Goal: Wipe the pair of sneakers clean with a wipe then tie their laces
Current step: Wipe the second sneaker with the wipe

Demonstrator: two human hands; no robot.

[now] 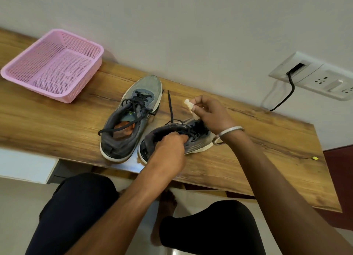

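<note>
Head view: left hand (168,149) grips the collar of the right sneaker (193,140), tilted (laces loose) at the tabletop's (57,124) near edge. Right hand (208,113) pinches a crumpled wipe (188,104) above it. Left sneaker (131,117) just beside. Pink basket (53,65) far-left corner.

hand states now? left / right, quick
Left hand: closed, gripping the collar of the right sneaker.
Right hand: closed, pinching a crumpled wipe above the table.
</note>
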